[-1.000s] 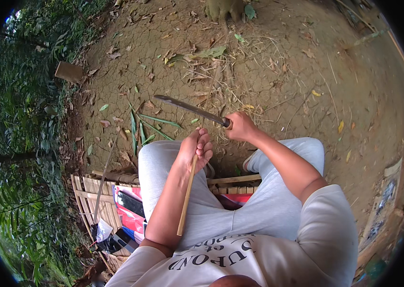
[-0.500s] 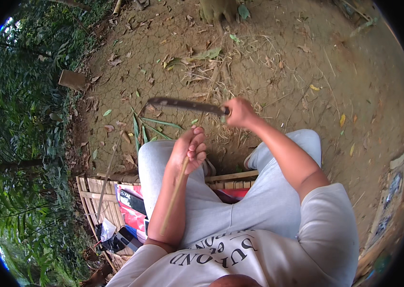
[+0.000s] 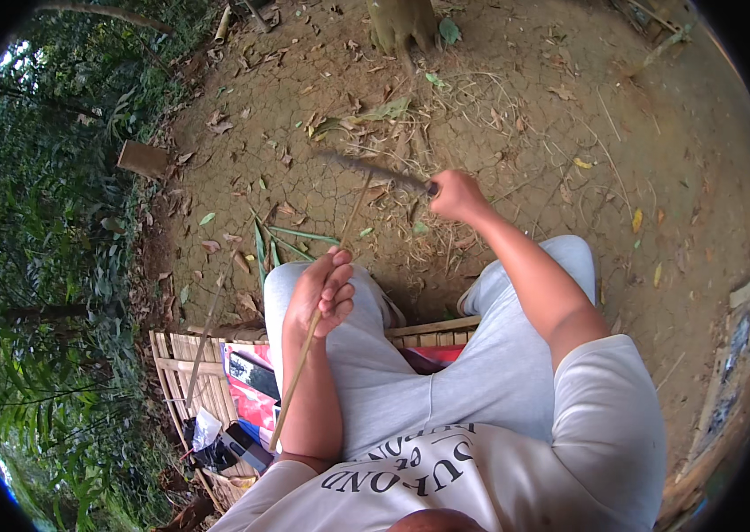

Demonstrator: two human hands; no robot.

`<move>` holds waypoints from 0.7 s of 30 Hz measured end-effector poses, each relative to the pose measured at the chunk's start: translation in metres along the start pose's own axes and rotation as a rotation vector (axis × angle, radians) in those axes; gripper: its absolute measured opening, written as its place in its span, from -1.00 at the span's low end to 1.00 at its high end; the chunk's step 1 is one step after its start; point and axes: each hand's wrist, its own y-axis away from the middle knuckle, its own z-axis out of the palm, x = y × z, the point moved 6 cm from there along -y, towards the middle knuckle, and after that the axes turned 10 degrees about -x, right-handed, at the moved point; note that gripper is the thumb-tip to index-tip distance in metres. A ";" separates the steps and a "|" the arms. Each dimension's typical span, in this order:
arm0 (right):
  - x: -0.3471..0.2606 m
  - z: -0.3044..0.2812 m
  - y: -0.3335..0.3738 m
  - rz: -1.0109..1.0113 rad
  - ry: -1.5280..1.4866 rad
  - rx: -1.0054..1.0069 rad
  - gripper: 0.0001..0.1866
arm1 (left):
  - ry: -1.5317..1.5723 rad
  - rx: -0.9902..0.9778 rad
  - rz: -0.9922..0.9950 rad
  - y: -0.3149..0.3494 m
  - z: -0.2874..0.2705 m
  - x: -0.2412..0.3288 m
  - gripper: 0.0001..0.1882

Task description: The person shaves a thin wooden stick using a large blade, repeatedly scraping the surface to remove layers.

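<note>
On the bench (image 3: 175, 348), a black bundle (image 3: 215, 454), perhaps a bag, lies with crumpled white plastic (image 3: 206, 428) against it; its contents are hidden. A dark, flat device (image 3: 253, 376) rests nearby on red cloth (image 3: 259, 411). The bench is of pale slats, beside cracked bare earth (image 3: 534, 115) strewn with leaves; foliage (image 3: 47, 266) crowds the left and a trunk (image 3: 401, 22) stands ahead. The left hand (image 3: 321, 293) has its grip closed around a thin stick (image 3: 295, 383), slanting over the forearm. The right hand's (image 3: 456, 195) grip is tight on a blurred machete (image 3: 375, 169), its blade near the stick's upper end.
</note>
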 end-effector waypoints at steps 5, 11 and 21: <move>0.075 -0.005 0.000 0.342 -0.092 0.158 -0.85 | -0.098 -0.037 -0.040 0.012 -0.003 0.003 -0.74; -0.040 0.016 0.017 -0.120 0.015 -0.139 -0.91 | -0.284 0.139 0.020 0.005 0.001 0.009 -0.77; 0.050 0.012 -0.010 0.164 0.027 -0.015 -0.88 | -0.528 0.178 -0.126 0.010 0.006 -0.002 -0.74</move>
